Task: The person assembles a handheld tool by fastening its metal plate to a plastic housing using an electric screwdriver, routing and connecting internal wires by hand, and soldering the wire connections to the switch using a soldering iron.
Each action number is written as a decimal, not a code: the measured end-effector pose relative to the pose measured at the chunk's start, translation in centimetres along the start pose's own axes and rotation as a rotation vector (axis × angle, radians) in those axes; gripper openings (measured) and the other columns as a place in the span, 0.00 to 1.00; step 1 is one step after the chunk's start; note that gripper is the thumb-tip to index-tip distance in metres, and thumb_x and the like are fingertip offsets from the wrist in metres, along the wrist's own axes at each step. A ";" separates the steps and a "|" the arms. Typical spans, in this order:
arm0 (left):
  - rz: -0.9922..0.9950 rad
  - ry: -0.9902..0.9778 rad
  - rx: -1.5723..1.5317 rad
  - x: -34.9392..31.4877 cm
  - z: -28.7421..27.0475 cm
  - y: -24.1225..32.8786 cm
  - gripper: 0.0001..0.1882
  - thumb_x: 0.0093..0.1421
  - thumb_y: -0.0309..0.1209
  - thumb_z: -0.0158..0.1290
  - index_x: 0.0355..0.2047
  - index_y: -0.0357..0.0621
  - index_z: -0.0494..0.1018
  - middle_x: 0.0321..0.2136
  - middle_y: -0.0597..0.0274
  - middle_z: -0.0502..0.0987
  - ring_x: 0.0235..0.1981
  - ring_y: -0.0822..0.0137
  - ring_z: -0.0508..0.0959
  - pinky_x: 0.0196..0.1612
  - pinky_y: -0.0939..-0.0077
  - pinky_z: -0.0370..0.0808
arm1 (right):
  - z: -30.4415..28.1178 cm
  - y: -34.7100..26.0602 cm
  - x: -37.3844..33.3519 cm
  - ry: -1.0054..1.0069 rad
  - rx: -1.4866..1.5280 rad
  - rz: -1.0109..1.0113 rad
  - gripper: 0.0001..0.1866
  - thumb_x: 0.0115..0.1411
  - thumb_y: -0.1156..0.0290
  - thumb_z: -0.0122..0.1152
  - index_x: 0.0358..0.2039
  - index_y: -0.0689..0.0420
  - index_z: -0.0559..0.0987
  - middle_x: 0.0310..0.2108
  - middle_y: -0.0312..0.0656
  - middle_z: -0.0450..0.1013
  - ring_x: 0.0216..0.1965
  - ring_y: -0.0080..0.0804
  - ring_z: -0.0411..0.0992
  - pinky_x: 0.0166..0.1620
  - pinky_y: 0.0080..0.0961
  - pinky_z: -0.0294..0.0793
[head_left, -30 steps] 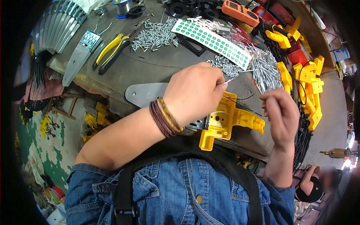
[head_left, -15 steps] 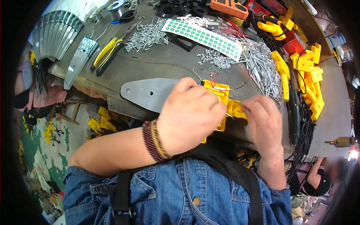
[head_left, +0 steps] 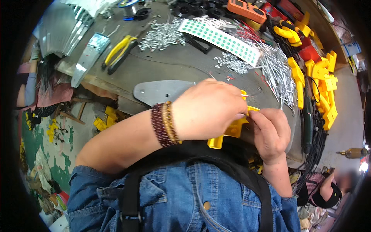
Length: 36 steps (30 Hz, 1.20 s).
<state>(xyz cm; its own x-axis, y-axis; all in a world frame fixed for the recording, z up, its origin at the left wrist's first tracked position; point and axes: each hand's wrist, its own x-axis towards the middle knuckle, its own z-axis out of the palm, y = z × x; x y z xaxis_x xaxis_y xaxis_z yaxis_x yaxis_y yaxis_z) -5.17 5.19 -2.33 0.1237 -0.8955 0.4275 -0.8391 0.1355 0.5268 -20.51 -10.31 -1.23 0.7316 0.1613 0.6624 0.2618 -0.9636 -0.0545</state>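
A yellow plastic housing (head_left: 234, 129), joined to or lying against a flat grey metal plate (head_left: 154, 92), sits at the bench's near edge. My left hand (head_left: 210, 110) reaches across the plate and covers most of the housing, its fingers closed and their tips over its right part. At that same spot my right hand (head_left: 272, 129) has thumb and forefinger pinched together, almost touching the left fingertips. Whatever is between the fingers is too small or hidden. A thin white wire end (head_left: 244, 95) shows just beyond my left hand.
Yellow-black pliers (head_left: 119, 52), loose screws (head_left: 161, 35) and a sticker sheet with green dots (head_left: 220, 40) lie farther back. Long metal pins (head_left: 278, 73), yellow housings (head_left: 324, 81) and a dark electric screwdriver (head_left: 307, 123) are on the right. Another person (head_left: 328, 185) is at lower right.
My left hand has moved right, over more of the housing, hiding the red wires. My right fingers have come up against the left fingertips. The whole view has shifted slightly.
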 end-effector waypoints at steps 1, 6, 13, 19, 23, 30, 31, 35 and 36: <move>0.009 -0.019 -0.003 0.1 0.0 0.0 0.05 0.56 0.31 0.56 0.32 0.45 0.76 0.29 0.58 0.76 0.35 0.53 0.76 0.41 0.60 0.72 | 0.0 0.1 -0.1 -0.019 -0.007 0.013 0.15 0.41 0.82 0.67 0.34 0.61 0.80 0.27 0.42 0.74 0.26 0.37 0.72 0.27 0.29 0.71; 0.056 0.153 0.009 0.1 1.7 -0.1 0.05 0.51 0.32 0.59 0.26 0.46 0.76 0.29 0.61 0.76 0.37 0.58 0.77 0.42 0.64 0.74 | -0.2 -0.9 -0.8 -0.103 -0.021 0.188 0.06 0.51 0.83 0.61 0.28 0.61 0.74 0.24 0.43 0.69 0.23 0.42 0.69 0.26 0.32 0.68; 0.201 0.346 0.150 0.2 2.2 0.5 0.06 0.45 0.31 0.55 0.23 0.46 0.71 0.23 0.64 0.69 0.30 0.61 0.74 0.34 0.66 0.72 | -1.1 -1.5 -1.0 -0.197 0.231 0.687 0.12 0.64 0.76 0.52 0.22 0.62 0.69 0.18 0.43 0.65 0.19 0.33 0.64 0.24 0.26 0.62; 0.188 0.375 -0.010 -0.1 1.9 -1.0 0.10 0.46 0.23 0.58 0.31 0.41 0.75 0.26 0.59 0.72 0.28 0.57 0.74 0.31 0.67 0.73 | -3.6 -1.2 -0.5 -0.258 0.485 1.026 0.13 0.63 0.74 0.57 0.21 0.63 0.73 0.17 0.38 0.68 0.19 0.23 0.65 0.23 0.21 0.61; 0.184 0.346 -0.072 0.1 1.6 -0.7 0.11 0.46 0.20 0.60 0.32 0.40 0.76 0.27 0.57 0.73 0.27 0.56 0.74 0.30 0.66 0.72 | -2.3 -2.4 0.2 -0.068 0.263 0.581 0.05 0.53 0.78 0.67 0.29 0.63 0.79 0.23 0.40 0.73 0.23 0.28 0.71 0.25 0.23 0.70; 0.165 0.318 -0.043 -0.2 1.8 0.0 0.10 0.47 0.20 0.59 0.32 0.40 0.76 0.27 0.57 0.74 0.28 0.55 0.75 0.32 0.65 0.73 | -0.3 -1.2 -0.3 -0.014 0.076 0.213 0.10 0.52 0.81 0.67 0.36 0.63 0.78 0.26 0.44 0.73 0.25 0.37 0.74 0.25 0.27 0.73; 0.174 0.316 -0.020 -0.2 1.8 0.1 0.10 0.47 0.20 0.59 0.32 0.40 0.76 0.27 0.57 0.74 0.29 0.55 0.75 0.32 0.65 0.74 | -0.2 -1.3 -0.4 -0.030 0.098 0.254 0.07 0.53 0.81 0.66 0.33 0.63 0.77 0.25 0.44 0.73 0.24 0.38 0.73 0.25 0.28 0.72; 0.185 0.337 -0.013 -0.1 2.1 0.0 0.11 0.45 0.21 0.60 0.32 0.40 0.76 0.27 0.57 0.73 0.29 0.55 0.75 0.33 0.65 0.74 | 0.8 -0.7 -0.8 -0.037 0.151 0.295 0.04 0.56 0.81 0.62 0.28 0.62 0.75 0.24 0.44 0.71 0.22 0.39 0.71 0.23 0.29 0.70; 0.174 0.341 -0.056 0.0 2.3 -0.1 0.11 0.45 0.22 0.59 0.31 0.40 0.76 0.27 0.57 0.73 0.29 0.55 0.75 0.33 0.66 0.74 | 1.1 -0.4 -0.9 0.005 0.155 0.266 0.04 0.56 0.81 0.61 0.27 0.62 0.74 0.23 0.43 0.71 0.21 0.39 0.70 0.23 0.30 0.68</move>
<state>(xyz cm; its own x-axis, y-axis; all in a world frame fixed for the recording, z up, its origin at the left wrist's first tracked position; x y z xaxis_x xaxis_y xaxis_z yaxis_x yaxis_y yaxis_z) -6.29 4.24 -4.11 0.1595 -0.6660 0.7287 -0.8339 0.3042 0.4605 -20.55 -9.80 -2.65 0.7844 -0.0940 0.6131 0.1546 -0.9276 -0.3400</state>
